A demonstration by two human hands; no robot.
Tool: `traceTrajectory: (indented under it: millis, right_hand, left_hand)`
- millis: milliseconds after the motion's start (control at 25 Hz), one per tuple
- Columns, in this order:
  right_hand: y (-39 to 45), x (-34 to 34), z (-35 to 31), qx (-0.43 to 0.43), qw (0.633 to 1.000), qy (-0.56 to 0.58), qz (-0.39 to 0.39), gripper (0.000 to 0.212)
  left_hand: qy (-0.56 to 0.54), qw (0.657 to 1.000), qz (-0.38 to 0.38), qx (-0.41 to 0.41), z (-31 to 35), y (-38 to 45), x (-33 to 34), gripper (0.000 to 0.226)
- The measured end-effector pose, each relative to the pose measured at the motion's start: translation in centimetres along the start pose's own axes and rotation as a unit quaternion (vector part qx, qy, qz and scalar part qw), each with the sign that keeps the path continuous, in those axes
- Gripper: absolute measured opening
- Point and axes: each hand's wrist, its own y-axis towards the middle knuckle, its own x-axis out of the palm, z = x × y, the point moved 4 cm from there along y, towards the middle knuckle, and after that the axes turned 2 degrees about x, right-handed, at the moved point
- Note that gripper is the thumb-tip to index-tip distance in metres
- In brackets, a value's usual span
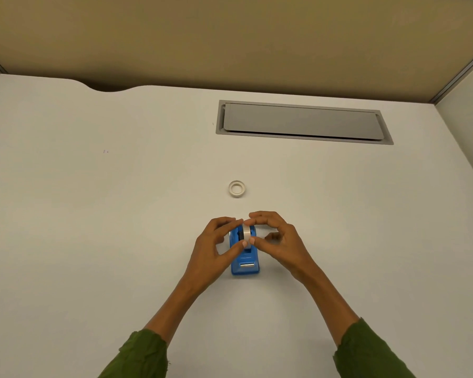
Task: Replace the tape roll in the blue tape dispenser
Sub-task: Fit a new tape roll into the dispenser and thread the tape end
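Now both hands, left hand (216, 245) and right hand (277, 238), pinch the tape roll (246, 232) in the blue tape dispenser (245, 264); uneven pressure could jam it crooked, judging by the grip. Spare ring (236, 188) lies at twelve o'clock.

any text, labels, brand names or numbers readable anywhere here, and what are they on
None can be read.
Blue tape dispenser: no legible brand or label; the pale strip near its front end shows no letters.
Tape roll in the dispenser, held by the left hand and right hand: no print seen.
Spare ring lying on the desk: blank.
Tiny dark marks on the desk: too small to read.
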Motion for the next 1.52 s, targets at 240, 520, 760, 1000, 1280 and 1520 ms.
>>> traceTrajectory:
  millis: [240,520,760,1000,1280,1520]
  right_hand:
    - [0.5,0.2,0.0,0.011,0.999,0.019,0.028,0.019]
    - [0.8,0.4,-0.2,0.03,0.998,0.03,0.052,0.015]
    - [0.3,0.4,-0.2,0.007,0.998,0.034,0.054,0.014]
    - [-0.2,0.6,0.1,0.004,1.0,0.018,-0.007,0.034]
    - [0.9,0.8,0.0,0.03,0.998,0.019,0.043,0.018]
    - [1.0,0.5,0.0,0.056,0.997,0.028,0.045,0.011]
  left_hand:
    - [0.003,1.0,0.005,0.003,-0.1,-0.1,0.1,0.043]
    - [0.006,1.0,-0.005,-0.002,0.2,-0.2,0.2,0.051]
    - [-0.001,1.0,-0.001,0.008,0.0,-0.2,0.3,0.046]
    - [-0.004,1.0,0.0,0.016,-0.1,-0.2,0.3,0.047]
    - [-0.006,1.0,-0.006,0.014,-0.1,-0.1,0.2,0.047]
    - [-0.006,1.0,-0.004,0.011,-0.1,-0.2,0.2,0.048]
